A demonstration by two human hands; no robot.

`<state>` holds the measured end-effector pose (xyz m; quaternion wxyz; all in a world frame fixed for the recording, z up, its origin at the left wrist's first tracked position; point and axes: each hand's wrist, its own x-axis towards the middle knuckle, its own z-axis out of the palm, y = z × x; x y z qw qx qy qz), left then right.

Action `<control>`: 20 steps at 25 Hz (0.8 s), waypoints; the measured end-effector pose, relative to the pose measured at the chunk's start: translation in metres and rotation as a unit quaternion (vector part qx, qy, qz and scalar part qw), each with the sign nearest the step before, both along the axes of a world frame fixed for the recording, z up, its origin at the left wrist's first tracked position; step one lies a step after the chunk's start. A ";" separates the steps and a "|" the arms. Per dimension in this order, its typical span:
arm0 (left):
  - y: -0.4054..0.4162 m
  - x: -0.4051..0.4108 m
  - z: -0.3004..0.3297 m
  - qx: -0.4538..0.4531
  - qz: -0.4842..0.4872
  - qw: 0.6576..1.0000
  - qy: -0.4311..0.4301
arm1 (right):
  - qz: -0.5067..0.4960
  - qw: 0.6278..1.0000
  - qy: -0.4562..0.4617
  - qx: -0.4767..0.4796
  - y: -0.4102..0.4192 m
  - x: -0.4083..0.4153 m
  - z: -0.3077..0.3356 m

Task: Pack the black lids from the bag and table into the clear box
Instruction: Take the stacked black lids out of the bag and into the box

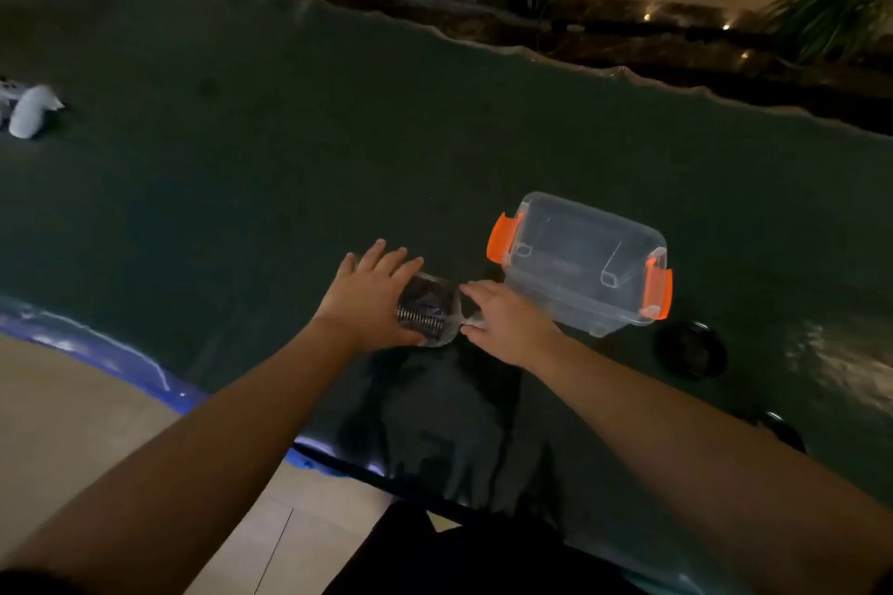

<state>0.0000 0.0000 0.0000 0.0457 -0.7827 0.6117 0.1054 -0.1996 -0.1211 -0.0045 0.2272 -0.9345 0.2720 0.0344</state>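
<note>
Dim bench (290, 169): my left hand (372, 290) clasps the bag (427, 312) of lids steady while my right hand (502, 316) pinches its neck to open it.

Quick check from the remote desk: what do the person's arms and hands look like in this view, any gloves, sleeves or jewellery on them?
Both forearms are bare from the bottom of the frame to the wrists; no sleeves show. The left hand and the right hand wear no gloves, and no rings, watch or bracelet are visible in the dim light.
</note>
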 end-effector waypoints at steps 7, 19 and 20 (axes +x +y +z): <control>0.004 -0.005 -0.023 -0.023 -0.027 0.999 -0.011 | -0.050 0.995 0.079 0.015 0.007 0.004 -0.025; 0.010 -0.003 -0.020 -0.013 -0.001 1.000 -0.006 | -0.036 0.999 0.016 0.029 0.008 0.002 -0.010; 0.010 -0.002 -0.017 -0.017 0.004 1.000 0.003 | -0.030 0.999 0.001 0.023 0.008 0.003 -0.004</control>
